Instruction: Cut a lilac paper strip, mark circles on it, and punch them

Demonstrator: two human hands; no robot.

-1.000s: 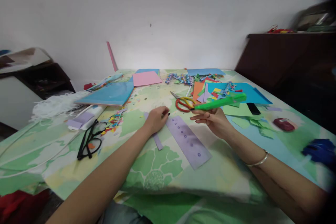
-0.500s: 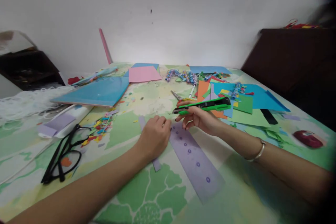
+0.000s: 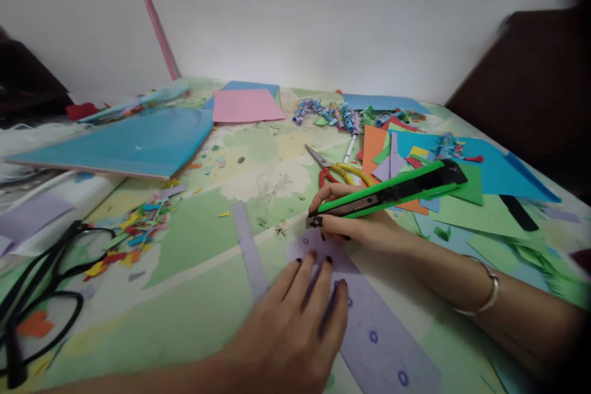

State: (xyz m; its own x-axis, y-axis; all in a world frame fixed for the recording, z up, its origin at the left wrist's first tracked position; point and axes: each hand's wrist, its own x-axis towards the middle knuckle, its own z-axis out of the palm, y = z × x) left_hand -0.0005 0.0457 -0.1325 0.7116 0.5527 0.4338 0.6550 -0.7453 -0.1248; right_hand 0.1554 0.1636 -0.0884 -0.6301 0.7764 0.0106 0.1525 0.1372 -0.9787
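Note:
A purple paper strip marked with a row of small circles lies slanting across the table in front of me. Fingers apart, my left hand rests on its left edge, fingertips near the far end. My right hand grips a green and black box cutter, its tip low over the strip's far end; I cannot tell whether the blade touches the paper. A narrow purple paper piece lies to the left, partly hidden by my left hand. Just beyond my right hand are scissors with red and yellow handles.
Black glasses and colourful paper scraps lie at left, below a blue folder. Pink paper sits at the back. Coloured sheets and curled paper pieces spread towards the right and back.
My left hand has spread its fingers and shifted onto the strip. My right hand has brought the box cutter down to the strip's far end. The view has moved closer and tilted down.

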